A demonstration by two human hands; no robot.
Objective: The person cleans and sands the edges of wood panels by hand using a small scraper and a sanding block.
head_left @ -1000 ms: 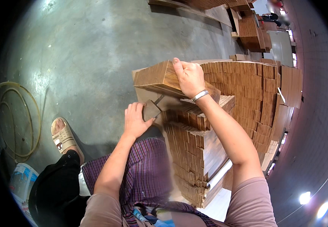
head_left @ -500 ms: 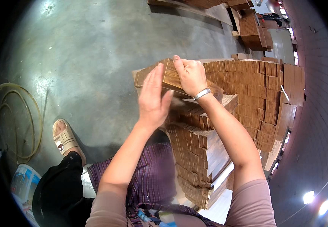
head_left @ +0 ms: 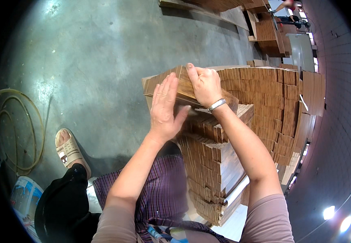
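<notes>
I see the bundle of cardboard sheets (head_left: 179, 87) atop the stack (head_left: 216, 162), long axis running left-right, my right hand (head_left: 203, 85) clamped over its top, my left hand (head_left: 165, 107) flat, fingers spread, against its near side.

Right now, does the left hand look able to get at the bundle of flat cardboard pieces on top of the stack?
Probably yes. The left hand already lies flat against the near side of the cardboard bundle, while the right hand presses on its top. Nothing stands between them.
</notes>
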